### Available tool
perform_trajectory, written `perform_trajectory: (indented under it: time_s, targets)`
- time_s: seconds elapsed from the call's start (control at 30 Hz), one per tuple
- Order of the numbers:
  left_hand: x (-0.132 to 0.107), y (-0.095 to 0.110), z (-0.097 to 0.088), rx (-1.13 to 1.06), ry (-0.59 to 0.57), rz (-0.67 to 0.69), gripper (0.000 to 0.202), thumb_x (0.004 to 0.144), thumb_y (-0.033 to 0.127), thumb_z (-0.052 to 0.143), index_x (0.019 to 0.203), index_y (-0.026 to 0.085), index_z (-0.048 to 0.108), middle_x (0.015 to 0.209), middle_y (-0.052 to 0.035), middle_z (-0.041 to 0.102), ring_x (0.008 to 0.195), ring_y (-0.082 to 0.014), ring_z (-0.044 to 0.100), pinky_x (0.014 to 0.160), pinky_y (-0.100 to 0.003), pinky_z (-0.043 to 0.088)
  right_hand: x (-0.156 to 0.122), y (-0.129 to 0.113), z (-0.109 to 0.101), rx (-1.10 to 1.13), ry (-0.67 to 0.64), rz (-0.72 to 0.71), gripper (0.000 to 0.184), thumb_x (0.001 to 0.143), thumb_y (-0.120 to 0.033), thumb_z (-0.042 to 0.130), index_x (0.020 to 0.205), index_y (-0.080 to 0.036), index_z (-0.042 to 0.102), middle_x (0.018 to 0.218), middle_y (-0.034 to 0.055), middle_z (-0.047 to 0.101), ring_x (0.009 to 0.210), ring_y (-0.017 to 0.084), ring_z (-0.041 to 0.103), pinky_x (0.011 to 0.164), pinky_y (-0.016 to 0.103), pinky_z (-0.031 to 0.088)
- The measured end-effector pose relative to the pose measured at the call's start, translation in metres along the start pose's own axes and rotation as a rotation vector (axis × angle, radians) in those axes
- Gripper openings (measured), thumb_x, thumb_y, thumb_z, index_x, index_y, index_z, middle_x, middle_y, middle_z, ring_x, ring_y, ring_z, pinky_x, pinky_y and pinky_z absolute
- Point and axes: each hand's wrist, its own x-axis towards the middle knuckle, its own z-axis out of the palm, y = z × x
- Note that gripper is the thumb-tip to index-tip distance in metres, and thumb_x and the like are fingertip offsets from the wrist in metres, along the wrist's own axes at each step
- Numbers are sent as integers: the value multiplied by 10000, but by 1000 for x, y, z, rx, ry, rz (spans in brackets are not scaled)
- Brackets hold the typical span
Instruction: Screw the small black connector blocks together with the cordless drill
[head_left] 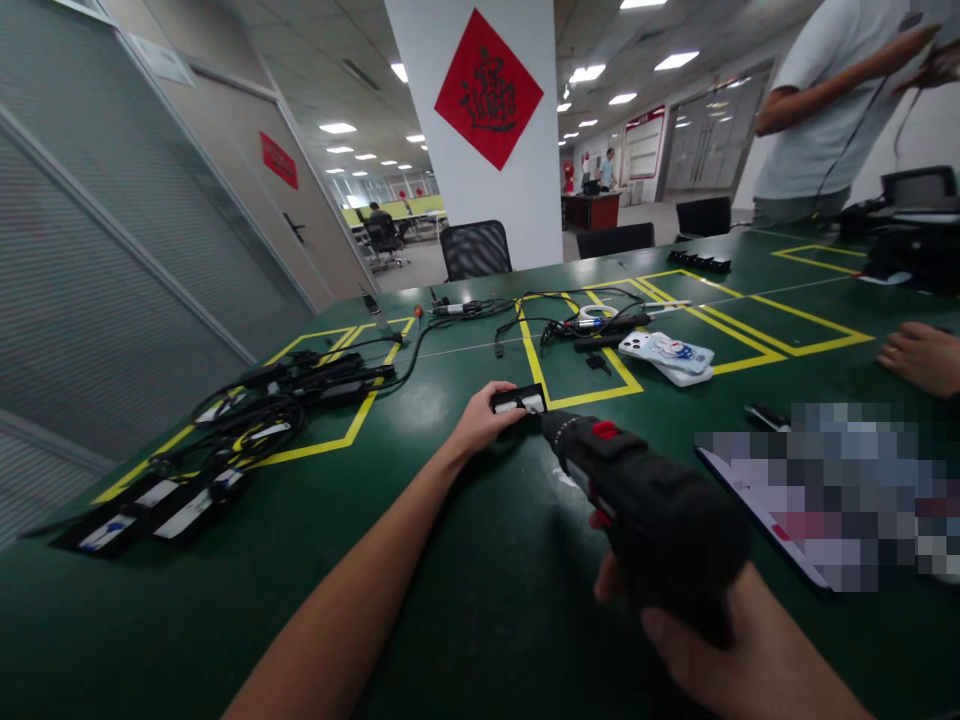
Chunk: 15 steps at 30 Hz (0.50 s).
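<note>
My left hand [480, 418] reaches forward and pinches a small black box with white labels [517, 400] against the green table [420, 560]. My right hand [720, 650] is wrapped round the grip of a black electric screwdriver with a red switch [637, 490]. The tool points forward, and its tip meets the right end of the small box.
Black adapters and tangled cables [262, 400] lie at the left inside yellow tape lines. Two phones [667, 355] and more cables sit further back. Another person's hand [922, 355] rests at the right edge, and a person in a grey shirt [832, 110] stands behind. A blurred flat item [825, 490] lies at the right.
</note>
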Motion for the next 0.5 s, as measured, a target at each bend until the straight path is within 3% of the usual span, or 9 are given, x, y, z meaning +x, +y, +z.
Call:
perform_trajectory:
  time_s: [0.07, 0.13, 0.33, 0.5]
  targets:
    - [-1, 1, -1, -34, -45, -26, 487, 690, 322, 660, 1124, 154, 517, 993, -58, 620, 788, -152, 593, 685, -253, 476, 3, 1, -4, 97, -29, 46, 440, 737, -345, 601, 1146, -189, 550, 711, 21, 637, 674, 191, 598, 657, 312, 474]
    - [-2, 2, -1, -65, -77, -41, 495, 696, 328, 657, 1137, 153, 514, 976, -60, 629, 765, -148, 598, 672, -251, 479, 11, 6, -8, 142, -26, 99, 332, 781, -429, 589, 994, -175, 619, 632, 8, 596, 621, 171, 559, 589, 292, 436]
    - [-5, 6, 0, -61, -69, -24, 497, 686, 304, 669, 1138, 155, 524, 1020, -71, 623, 808, -151, 601, 702, -251, 482, 36, 19, -23, 141, -10, 102, 265, 837, -421, 566, 843, -171, 654, 655, 17, 595, 632, 148, 528, 541, 260, 379]
    - [-5, 7, -1, -30, -86, -35, 492, 698, 307, 654, 1152, 163, 527, 1014, -63, 625, 809, -154, 603, 699, -249, 481, 38, 19, -28, 30, -57, 137, 365, 847, -438, 534, 635, -162, 644, 605, 7, 567, 535, 114, 480, 470, 247, 336]
